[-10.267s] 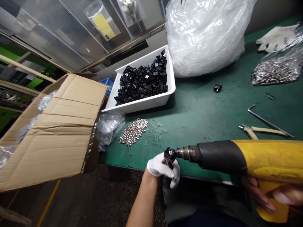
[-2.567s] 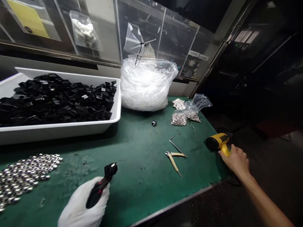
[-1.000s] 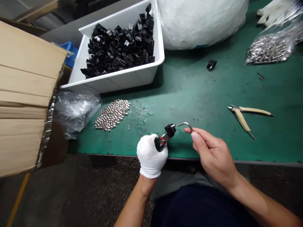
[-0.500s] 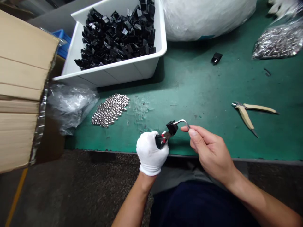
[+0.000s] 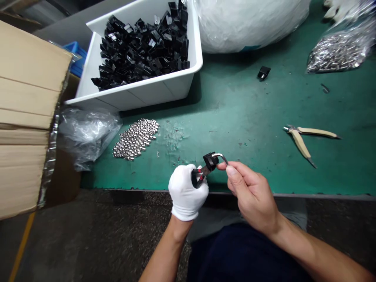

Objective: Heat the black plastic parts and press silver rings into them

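My left hand (image 5: 188, 192), in a white glove, is closed around black-handled pliers (image 5: 206, 170) with red marks. Their jaws grip a small black plastic part (image 5: 210, 160) above the bench's front edge. Bare and pinching, my right hand (image 5: 249, 192) holds a bent metal rod (image 5: 222, 157) that looks like a hex key. The rod's far end meets the right side of the black part; how deep it sits is hidden. To the left lies a patch of small shiny metal fittings (image 5: 135, 140) in close rows.
A white bin (image 5: 158, 92) full of black parts stands at the back left, beside a cardboard box (image 5: 26, 117) and crumpled plastic (image 5: 88, 133). Cream-handled pliers (image 5: 301, 143), a loose black part (image 5: 263, 73) and a bag of metal pieces (image 5: 337, 53) lie right. A wrapped white bundle (image 5: 249, 23) sits behind.
My right hand has moved left, and the bent rod has come in closer to the black part. My left hand still grips the pliers. The view has shifted slightly.
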Motion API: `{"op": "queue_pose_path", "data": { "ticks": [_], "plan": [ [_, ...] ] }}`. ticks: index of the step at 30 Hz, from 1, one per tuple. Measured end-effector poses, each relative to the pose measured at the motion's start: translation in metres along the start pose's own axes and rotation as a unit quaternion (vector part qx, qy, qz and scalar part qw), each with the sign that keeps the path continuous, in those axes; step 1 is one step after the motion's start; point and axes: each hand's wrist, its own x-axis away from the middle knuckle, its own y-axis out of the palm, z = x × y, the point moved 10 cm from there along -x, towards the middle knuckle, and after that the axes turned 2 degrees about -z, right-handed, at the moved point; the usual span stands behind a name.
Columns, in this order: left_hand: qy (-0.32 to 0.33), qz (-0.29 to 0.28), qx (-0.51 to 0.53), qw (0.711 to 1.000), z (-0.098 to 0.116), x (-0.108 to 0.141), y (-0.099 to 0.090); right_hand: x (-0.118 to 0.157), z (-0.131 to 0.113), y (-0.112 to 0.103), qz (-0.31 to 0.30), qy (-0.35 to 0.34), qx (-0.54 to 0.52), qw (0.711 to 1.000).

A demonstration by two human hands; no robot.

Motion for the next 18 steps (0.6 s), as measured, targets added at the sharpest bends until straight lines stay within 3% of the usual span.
{"op": "queue_pose_path", "data": {
  "ticks": [12,18],
  "plan": [
    [-0.001,-0.003,0.014,1.0,0.0032,0.002,-0.0009,0.0034,-0.0063,-0.0057,0.006,-0.006,-0.007,1.0],
    [-0.027,-0.015,0.023,0.999,0.0084,0.0028,0.0,0.0055,-0.0053,-0.0044,0.039,-0.014,-0.046,0.998]
  ]
}}
